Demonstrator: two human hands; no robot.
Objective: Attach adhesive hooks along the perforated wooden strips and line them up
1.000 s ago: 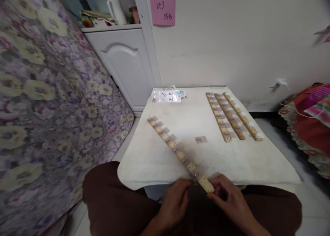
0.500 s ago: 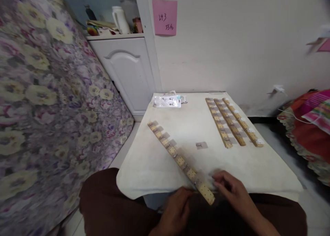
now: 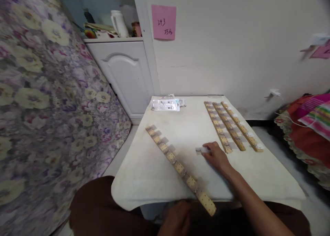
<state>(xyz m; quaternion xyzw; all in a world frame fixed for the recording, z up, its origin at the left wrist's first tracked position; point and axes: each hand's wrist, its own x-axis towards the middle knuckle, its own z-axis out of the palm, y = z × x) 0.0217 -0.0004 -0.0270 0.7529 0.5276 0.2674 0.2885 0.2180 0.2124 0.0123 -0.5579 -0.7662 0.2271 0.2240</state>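
Note:
A long wooden strip (image 3: 177, 166) with holes and small metal clips lies slantwise on the white table (image 3: 154, 174). Its near end hangs over the front edge. My right hand (image 3: 216, 156) reaches out to the middle of the table, fingertips pinched on a small clear packet (image 3: 199, 150) with a metal piece in it. My left hand (image 3: 176, 218) rests low below the table's front edge, near the strip's end; its fingers are curled and hard to make out.
Three more wooden strips (image 3: 229, 130) lie side by side at the table's back right. A clear pack of small parts (image 3: 165, 104) sits at the back left. A flowered mattress (image 3: 46, 102) leans on the left, a white cupboard (image 3: 123, 74) behind.
My right hand left the strip's near end and moved forward to the small packet in the middle. The left hand dropped lower. The camera tilted down a little.

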